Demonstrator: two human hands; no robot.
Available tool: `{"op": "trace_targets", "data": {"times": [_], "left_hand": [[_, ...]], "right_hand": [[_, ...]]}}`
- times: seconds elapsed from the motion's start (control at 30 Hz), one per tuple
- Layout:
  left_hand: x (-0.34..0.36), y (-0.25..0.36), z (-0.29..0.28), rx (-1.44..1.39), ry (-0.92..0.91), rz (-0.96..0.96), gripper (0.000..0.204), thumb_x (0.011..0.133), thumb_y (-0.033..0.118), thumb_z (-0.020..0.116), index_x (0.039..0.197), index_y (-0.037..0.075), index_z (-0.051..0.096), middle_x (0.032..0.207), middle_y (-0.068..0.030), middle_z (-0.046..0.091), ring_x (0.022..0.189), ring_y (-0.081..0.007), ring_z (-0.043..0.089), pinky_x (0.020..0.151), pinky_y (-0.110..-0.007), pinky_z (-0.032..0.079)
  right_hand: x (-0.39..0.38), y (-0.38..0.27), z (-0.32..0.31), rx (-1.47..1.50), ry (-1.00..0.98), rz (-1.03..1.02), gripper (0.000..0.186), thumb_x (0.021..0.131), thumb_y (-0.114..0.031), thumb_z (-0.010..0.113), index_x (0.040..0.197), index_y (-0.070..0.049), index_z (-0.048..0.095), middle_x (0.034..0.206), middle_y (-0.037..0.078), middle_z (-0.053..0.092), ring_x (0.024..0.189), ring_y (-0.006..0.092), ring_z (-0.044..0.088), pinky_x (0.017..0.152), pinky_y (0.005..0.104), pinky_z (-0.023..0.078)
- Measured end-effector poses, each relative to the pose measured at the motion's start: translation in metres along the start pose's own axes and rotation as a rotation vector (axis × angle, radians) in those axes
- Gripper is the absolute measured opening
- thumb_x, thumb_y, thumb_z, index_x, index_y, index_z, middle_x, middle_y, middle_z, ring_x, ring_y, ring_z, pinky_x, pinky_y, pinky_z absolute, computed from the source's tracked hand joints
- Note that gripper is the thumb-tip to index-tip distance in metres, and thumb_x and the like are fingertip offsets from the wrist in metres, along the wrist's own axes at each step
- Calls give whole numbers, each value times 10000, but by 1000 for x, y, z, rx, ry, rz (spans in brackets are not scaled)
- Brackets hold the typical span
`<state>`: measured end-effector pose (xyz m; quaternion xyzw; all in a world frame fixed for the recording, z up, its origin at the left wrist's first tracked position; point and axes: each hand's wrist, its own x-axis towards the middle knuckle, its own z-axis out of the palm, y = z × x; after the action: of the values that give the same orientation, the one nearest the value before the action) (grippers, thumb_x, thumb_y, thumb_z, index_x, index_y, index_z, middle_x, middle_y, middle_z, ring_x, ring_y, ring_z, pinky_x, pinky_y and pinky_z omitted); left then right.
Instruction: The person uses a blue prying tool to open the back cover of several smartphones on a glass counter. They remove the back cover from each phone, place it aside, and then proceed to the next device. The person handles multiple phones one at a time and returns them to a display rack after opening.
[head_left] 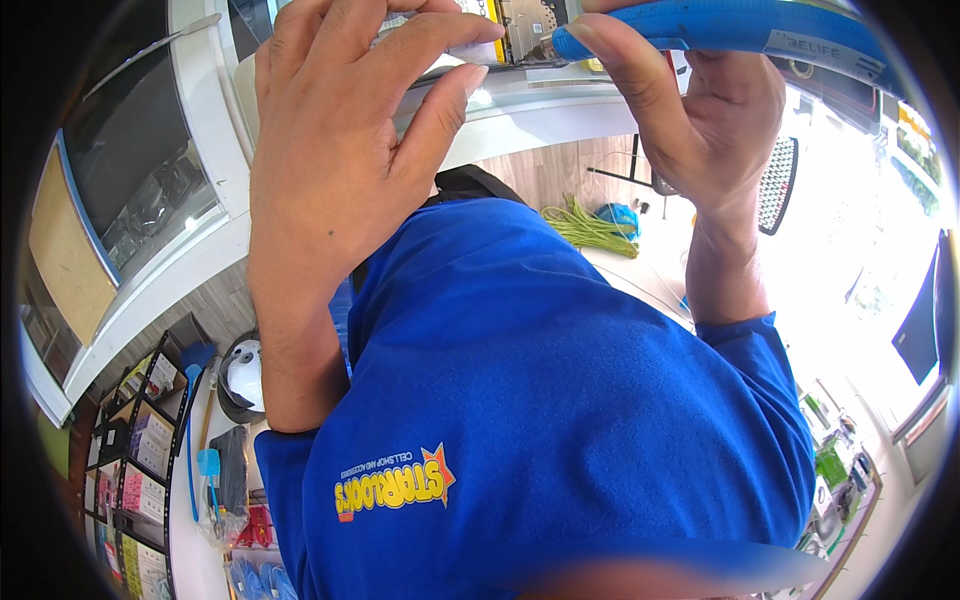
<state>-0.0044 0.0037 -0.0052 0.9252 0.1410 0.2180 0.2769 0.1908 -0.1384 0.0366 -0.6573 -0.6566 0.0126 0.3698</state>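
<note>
My left hand (345, 110) is at the top, its thumb and index finger on either side of the near edge of an opened phone (530, 35). Bare inner parts and a yellow-edged strip show on the phone; its far side runs out of the picture. My right hand (690, 115) is closed around a long blue tool (720, 25) with a pale label, the thumb pressed along its left end. That blunt end lies close to the phone's right side. What the tool's working part is, I cannot make out.
A white counter edge (560, 125) runs below the phone. Glass display cases (140, 170) stand at the left. Lower left are a black shelf (140, 450) of boxes and a white helmet (243, 375). Yellow-green cords (590, 228) lie on the floor near a mesh chair (778, 185).
</note>
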Motion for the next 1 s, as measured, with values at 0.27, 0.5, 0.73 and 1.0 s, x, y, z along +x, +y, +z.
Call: {"op": "trace_targets", "data": {"times": [0.27, 0.5, 0.73, 1.0], "left_hand": [[0, 0, -1, 19, -60, -64, 270, 862, 100, 744, 1131, 92, 733, 1187, -87, 603, 1235, -321, 499, 1076, -473, 378], [5, 17, -7, -56, 10, -70, 271, 859, 96, 746, 1129, 94, 734, 1185, -87, 605, 1239, -324, 501, 1080, -472, 377], [4, 15, -7, -42, 43, -41, 260, 861, 79, 761, 1120, 85, 739, 1148, -85, 633, 1196, -317, 543, 1046, -454, 418], [3, -5, -2, -8, -12, 85, 229, 936, 181, 712, 1158, 169, 766, 1218, -20, 668, 1223, -251, 556, 1093, -405, 362]], "right_hand": [[-1, 0, 3, -54, 10, -51, 203, 883, -133, 862, 989, -11, 739, 916, 115, 756, 711, 183, 714, 584, 304, 512], [-2, 0, 2, -39, -8, -17, 200, 905, -129, 842, 1017, -14, 722, 907, 117, 751, 699, 186, 710, 575, 311, 513], [-4, 1, 3, -10, 0, 22, 194, 916, -125, 832, 1017, -4, 719, 921, 122, 746, 729, 187, 715, 596, 310, 523], [-6, -2, 1, 68, -42, 89, 198, 917, -133, 832, 1012, 5, 726, 961, 124, 742, 779, 219, 721, 634, 331, 538]]}}
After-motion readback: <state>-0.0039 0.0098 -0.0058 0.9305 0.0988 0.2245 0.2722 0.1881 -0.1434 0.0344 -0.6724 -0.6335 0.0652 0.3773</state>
